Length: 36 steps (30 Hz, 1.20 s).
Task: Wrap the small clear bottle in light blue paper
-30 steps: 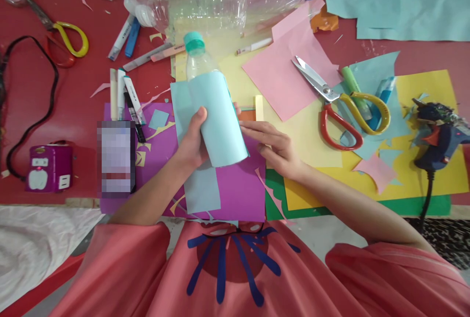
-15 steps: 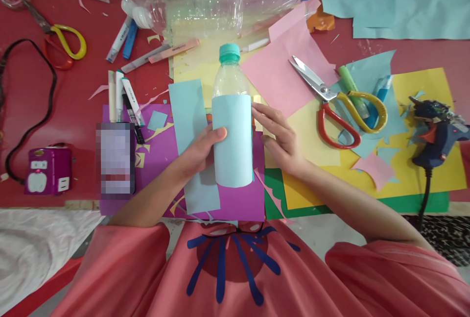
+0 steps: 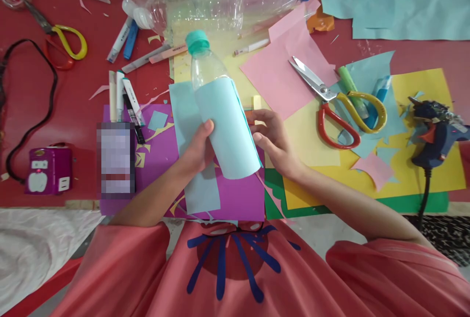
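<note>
Left grip (image 3: 196,153) clamped on 1 clear plastic bottle (image 3: 208,68), smooth blue paper (image 3: 227,128) curved round it, right grip (image 3: 278,143) loosely apart

Most L hand (image 3: 199,148) fingers hidden behind wrapped btl (image 3: 228,128), phone (image 3: 115,158) scrn blurred, clear btls (image 3: 205,8) top-cropped

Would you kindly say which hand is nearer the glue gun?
Right. The right hand, beside the wrapped bottle, lies left of the glue gun; the left hand, holding the bottle, is farther left.

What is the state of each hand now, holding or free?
Left hand: holding the paper-wrapped plastic bottle.
Right hand: open, loosely curled beside the bottle; contact unclear.
</note>
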Motion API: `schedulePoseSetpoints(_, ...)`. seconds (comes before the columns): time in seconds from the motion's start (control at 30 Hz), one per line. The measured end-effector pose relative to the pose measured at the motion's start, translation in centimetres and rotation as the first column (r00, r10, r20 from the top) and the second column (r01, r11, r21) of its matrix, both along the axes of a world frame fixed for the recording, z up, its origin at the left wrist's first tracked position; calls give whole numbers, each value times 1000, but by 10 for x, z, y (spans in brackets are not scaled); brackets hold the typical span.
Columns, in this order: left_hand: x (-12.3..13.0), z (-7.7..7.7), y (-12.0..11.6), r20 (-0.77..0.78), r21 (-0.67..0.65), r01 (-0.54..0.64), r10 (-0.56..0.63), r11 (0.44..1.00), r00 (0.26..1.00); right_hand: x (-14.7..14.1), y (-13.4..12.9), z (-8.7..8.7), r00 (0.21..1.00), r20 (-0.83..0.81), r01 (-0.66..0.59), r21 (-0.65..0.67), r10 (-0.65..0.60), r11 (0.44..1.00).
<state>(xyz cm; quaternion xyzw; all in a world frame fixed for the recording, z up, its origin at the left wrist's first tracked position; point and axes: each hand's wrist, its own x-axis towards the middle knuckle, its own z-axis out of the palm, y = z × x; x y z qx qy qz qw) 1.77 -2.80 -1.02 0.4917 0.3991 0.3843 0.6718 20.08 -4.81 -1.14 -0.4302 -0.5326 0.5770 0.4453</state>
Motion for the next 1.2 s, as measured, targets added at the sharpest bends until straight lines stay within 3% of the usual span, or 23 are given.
schedulePoseSetpoints(0.1,1,2,-3,108,-154,-14,31,988,994,-1,0,5,973,-150,-198,-172,173,965)
schedulePoseSetpoints(0.17,2,3,-4,33,-132,-31,36,991,999,-1,0,7,930,-240,-335,-242,278,911)
schedulePoseSetpoints(0.23,1,5,-3,-86,-44,-69,65,997,994,0,2,8,915,-259,-378,-287,308,880)
schedulePoseSetpoints(0.3,0,7,-1,-132,67,-84,93,994,987,0,3,9,939,-220,-323,-313,262,893)
schedulePoseSetpoints(0.43,-4,10,2,-132,183,23,2,983,991,0,6,10,994,-105,-53,-271,25,961)
schedulePoseSetpoints(0.5,-5,13,1,-271,263,97,-23,960,962,-1,7,11,996,-69,30,-257,-50,966)
schedulePoseSetpoints(0.63,-5,17,-3,-518,452,173,100,875,850,-3,8,12,994,-77,58,-241,-79,969)
schedulePoseSetpoints(0.73,-4,15,-3,-524,574,214,153,790,838,-3,7,9,990,-90,87,-201,-107,976)
schedulePoseSetpoints(0.83,-3,13,-3,-508,638,245,160,730,846,-1,7,7,989,-114,65,-264,-98,962)
schedulePoseSetpoints(0.9,-4,14,-3,-507,632,251,146,733,850,1,7,8,980,-173,27,-348,-93,937)
schedulePoseSetpoints(1.0,-7,17,-1,-512,568,235,115,789,851,3,10,11,962,-248,-1,-409,-111,912)
schedulePoseSetpoints(1.1,-12,19,4,-491,527,194,110,827,864,7,14,14,956,-265,11,-392,-125,920)
schedulePoseSetpoints(1.2,-16,18,9,-456,589,152,172,794,873,11,17,14,975,-194,43,-312,-108,949)
